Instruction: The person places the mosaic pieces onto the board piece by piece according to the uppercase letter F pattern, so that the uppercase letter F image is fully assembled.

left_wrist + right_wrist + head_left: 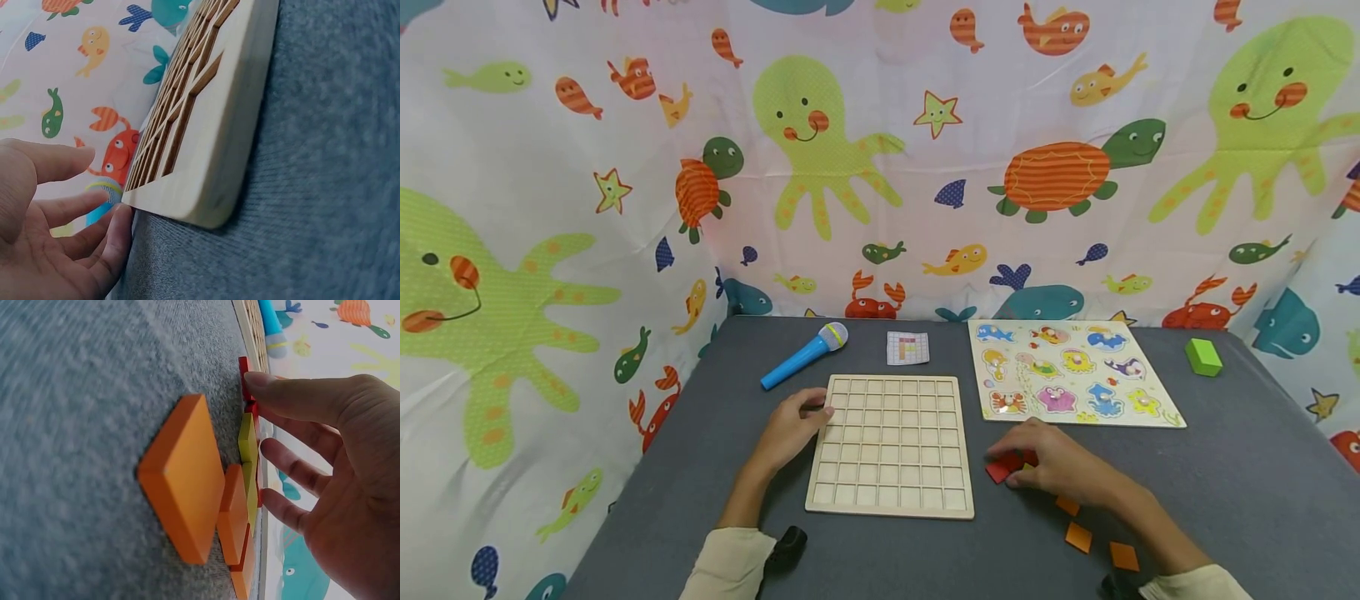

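Note:
A pale wooden grid board (891, 446) lies flat on the grey table in the head view. At its left edge rests my left hand (793, 429), and the left wrist view shows the relaxed fingers (115, 247) touching beside the board's corner (206, 206). My right hand (1048, 458) is low over a small cluster of red tiles (997, 472), right of the board. In the right wrist view its thumb touches a red tile (244, 376), while the other fingers reach towards the cluster. Yellow tiles (247, 440) lie just below, partly overlapping the red ones.
Loose orange tiles (1078, 537) lie under and near my right forearm. Behind stand a blue toy microphone (801, 358), a small pattern card (907, 348), a sea-animal puzzle board (1078, 375) and a green block (1204, 357). A printed sea-animal curtain (880, 158) closes off the back and sides.

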Motion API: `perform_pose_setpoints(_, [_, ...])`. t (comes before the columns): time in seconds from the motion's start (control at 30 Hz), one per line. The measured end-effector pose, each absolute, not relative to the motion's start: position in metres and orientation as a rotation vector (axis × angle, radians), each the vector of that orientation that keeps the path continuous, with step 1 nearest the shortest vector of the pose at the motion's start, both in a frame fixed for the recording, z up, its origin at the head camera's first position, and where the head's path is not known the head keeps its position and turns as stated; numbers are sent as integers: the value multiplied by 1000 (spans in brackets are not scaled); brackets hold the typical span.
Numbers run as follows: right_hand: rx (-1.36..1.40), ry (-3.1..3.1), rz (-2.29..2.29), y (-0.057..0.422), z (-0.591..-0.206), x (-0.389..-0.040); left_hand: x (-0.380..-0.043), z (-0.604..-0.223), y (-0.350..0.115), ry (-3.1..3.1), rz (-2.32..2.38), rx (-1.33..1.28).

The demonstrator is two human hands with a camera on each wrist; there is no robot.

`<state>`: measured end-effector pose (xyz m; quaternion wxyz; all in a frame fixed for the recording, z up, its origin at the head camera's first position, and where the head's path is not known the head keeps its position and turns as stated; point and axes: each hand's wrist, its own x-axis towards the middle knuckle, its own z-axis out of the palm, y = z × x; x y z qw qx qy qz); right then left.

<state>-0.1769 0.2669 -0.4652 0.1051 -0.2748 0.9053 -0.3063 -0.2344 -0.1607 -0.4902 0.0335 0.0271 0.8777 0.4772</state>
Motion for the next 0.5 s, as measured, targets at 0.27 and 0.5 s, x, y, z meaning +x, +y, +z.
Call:
perform_pose_setpoints(0.27, [-894, 2690, -847, 261, -463, -177, -240, -490, -159, 2707, 1487, 101])
perform_pose_setpoints(0.5, [-941, 2732, -741, 259, -463, -178, -243, -494, -159, 2701, 1527, 90])
